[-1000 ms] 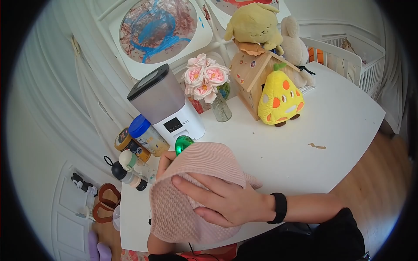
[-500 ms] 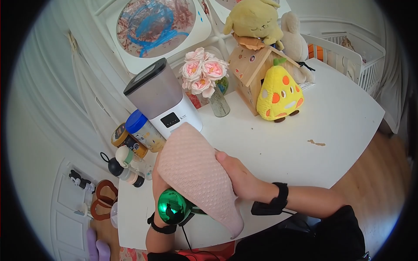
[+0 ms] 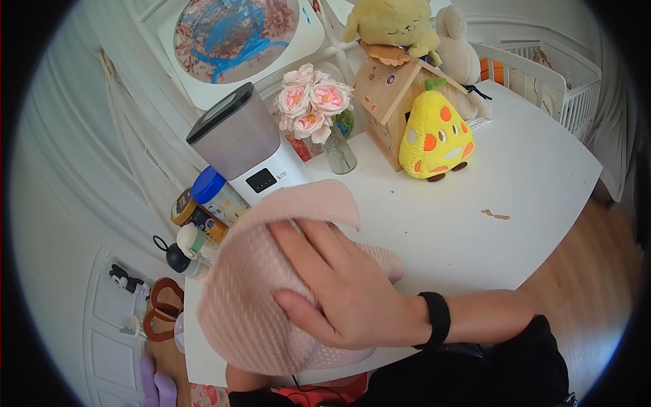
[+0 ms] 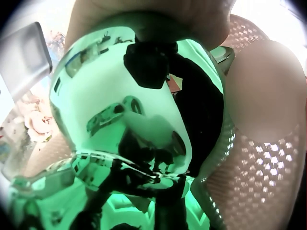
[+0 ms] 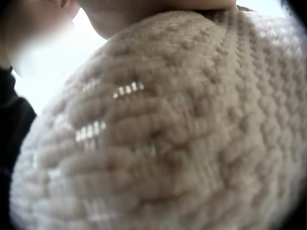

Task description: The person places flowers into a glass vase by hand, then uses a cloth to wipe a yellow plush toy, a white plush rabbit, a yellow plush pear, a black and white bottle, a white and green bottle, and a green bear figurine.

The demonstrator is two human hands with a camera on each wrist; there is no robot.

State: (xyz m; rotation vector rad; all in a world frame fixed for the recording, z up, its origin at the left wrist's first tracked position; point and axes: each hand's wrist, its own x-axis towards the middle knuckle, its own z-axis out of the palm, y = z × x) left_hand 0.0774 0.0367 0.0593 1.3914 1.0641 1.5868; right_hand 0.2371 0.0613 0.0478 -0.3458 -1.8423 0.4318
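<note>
My right hand point(image 3: 352, 292) grips a pink waffle-weave cloth point(image 3: 247, 312), its fingers reaching under a fold at the top and the thumb lying on the near side. The same cloth point(image 5: 158, 134) fills most of the right wrist view, slightly blurred. In the left wrist view my left hand point(image 4: 153, 19) holds a glossy, mirror-like green figurine point(image 4: 110, 115) with rounded parts, from above in that view. Beside the figurine hangs more of the cloth point(image 4: 254, 187). From the head camera, the cloth hides both the left hand and the figurine.
A grey-and-white pet feeder point(image 3: 247, 146), cans point(image 3: 220, 193) and bottles point(image 3: 178, 258) stand along the left of the white table point(image 3: 461, 224). Farther back are pink roses point(image 3: 312, 102) in a glass vase, a wooden house point(image 3: 383, 102) and a yellow plush toy point(image 3: 437, 139).
The cloth lifted and turned, baring the green figurine half a second ago, and now covers it again in the head view. My right hand has swung over onto the cloth's near side.
</note>
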